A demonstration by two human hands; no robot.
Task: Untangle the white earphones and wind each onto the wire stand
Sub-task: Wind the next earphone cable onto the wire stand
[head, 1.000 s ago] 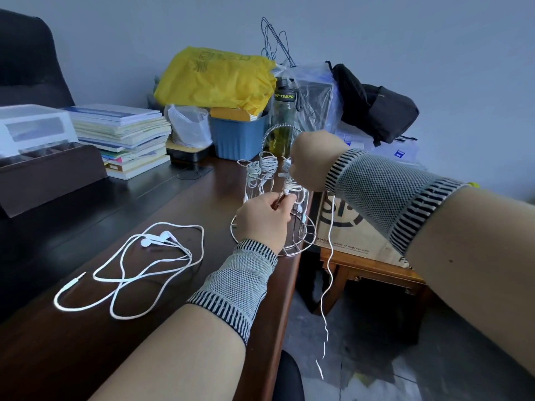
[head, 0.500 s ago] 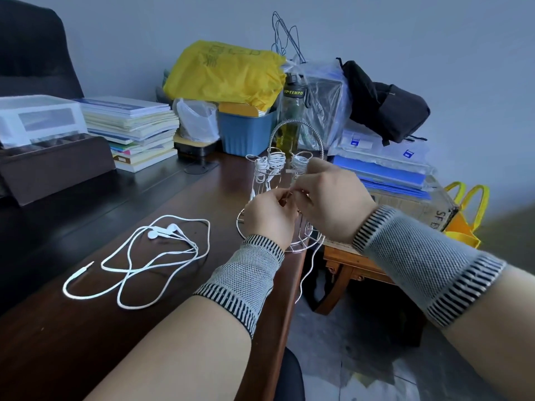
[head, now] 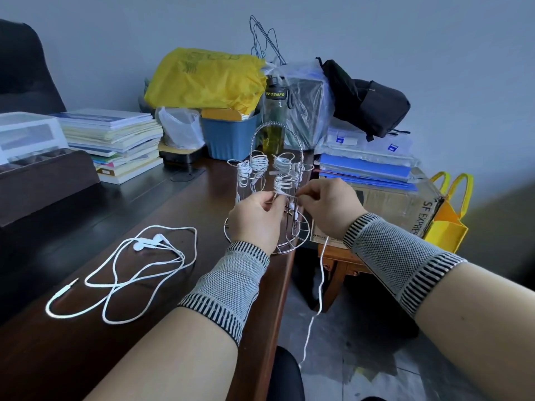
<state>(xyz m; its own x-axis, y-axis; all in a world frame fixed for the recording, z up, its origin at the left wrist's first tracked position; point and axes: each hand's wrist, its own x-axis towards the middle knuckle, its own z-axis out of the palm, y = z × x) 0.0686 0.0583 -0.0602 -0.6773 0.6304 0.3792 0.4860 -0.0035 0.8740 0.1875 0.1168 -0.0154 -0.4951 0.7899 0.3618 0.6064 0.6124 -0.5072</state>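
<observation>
Desk (head: 86,357) of dark wood runs under and to the left of both hands, its near corner cut off by the frame edge. Clutter beyond the hands, a yellow bag (head: 202,79) and a stack of books (head: 115,140) among it, hides the desk's far end. The wire stand (head: 269,198) rises directly ahead of the hands, its round base partly covered by the left hand (head: 254,218); several of its arms carry wound white cord. The left hand pinches a strand at the stand's near arm. The right hand (head: 330,206) pinches the same white earphone cord (head: 320,285), which seems to pass beneath that palm, though the run there is hidden, and then hangs below the right wrist off the desk edge toward the floor. A second loose earphone set (head: 139,267) lies spread on the desk, well left of the left hand.

Against half a second ago, the hands have drawn slightly apart, with a short taut stretch of cord showing between them, and more of the hanging cord is visible below the right wrist.
</observation>
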